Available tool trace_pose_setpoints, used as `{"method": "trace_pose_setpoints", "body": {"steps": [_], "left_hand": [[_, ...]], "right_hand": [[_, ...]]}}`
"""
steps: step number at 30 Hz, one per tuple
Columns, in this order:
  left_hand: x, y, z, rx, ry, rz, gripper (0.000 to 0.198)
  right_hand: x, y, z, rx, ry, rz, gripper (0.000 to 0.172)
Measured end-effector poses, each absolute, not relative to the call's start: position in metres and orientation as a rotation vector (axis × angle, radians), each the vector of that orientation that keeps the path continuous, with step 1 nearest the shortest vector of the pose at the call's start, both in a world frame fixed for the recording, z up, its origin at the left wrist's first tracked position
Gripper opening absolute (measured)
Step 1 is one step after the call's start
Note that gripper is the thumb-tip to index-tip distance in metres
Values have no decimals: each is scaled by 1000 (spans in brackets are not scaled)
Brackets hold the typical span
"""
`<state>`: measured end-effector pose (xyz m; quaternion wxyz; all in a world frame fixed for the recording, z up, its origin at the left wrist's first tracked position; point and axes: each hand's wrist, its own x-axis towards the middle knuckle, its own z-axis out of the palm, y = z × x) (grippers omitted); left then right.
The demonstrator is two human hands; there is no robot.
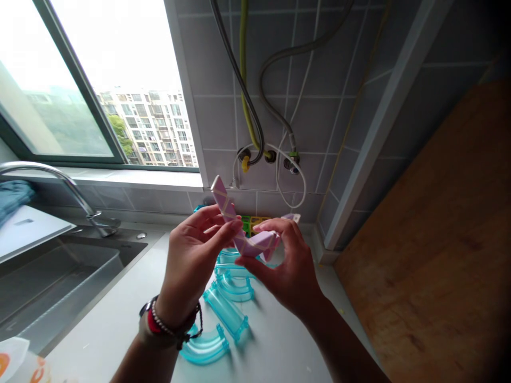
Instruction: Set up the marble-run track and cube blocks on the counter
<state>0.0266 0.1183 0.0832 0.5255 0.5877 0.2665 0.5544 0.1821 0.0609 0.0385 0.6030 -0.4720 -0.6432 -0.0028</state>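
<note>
Faced a grey tiled wall [211, 127], with a dark hose [223, 32], a yellow-green hose [243, 64], a grey hose [295, 50] and a looping white cable [305, 186] in front of it. Had a window [147, 42] to the left and a wooden panel [431, 255] to the right. Found clear blue tubes [227, 309] lying on the white counter [283, 340] below, some curved and one plainly straight, with the farther pieces partly covered by fingers and toy. Could see only bits of the green and yellow blocks [246, 226] behind the toy, near the wall.

Saw a steel sink [133, 252] at the left, with a curved tap [72, 185] behind, a white board [32, 233] lying over the far left part, and a blue cloth [16, 196] at that board's far edge. Made out a white container [30, 364] with orange print in the lower left corner, but could not tell its contents.

Held the pink toy [255, 244], bent into angles, up above the counter and tubes. Pinched the raised arm of it between thumb and fingers of the left hand [195, 250]; grasped the lower bend with the right hand [293, 271], thumb underneath and fingers on top.
</note>
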Motion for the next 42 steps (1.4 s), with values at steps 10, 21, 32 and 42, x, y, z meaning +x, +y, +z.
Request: {"method": "trace_pose_setpoints", "body": {"steps": [10, 21, 32, 42], "left_hand": [[19, 133, 80, 1310, 357, 961, 60], [31, 130, 65, 1367, 353, 1059, 36], [43, 127, 67, 1305, 497, 1229, 27], [40, 132, 65, 1196, 386, 1058, 31]], "right_hand": [[187, 54, 46, -633, -1157, 1177, 42], [173, 61, 43, -529, -923, 1390, 46], [172, 63, 31, -924, -1133, 452, 39], [176, 68, 40, -644, -879, 1061, 40]]}}
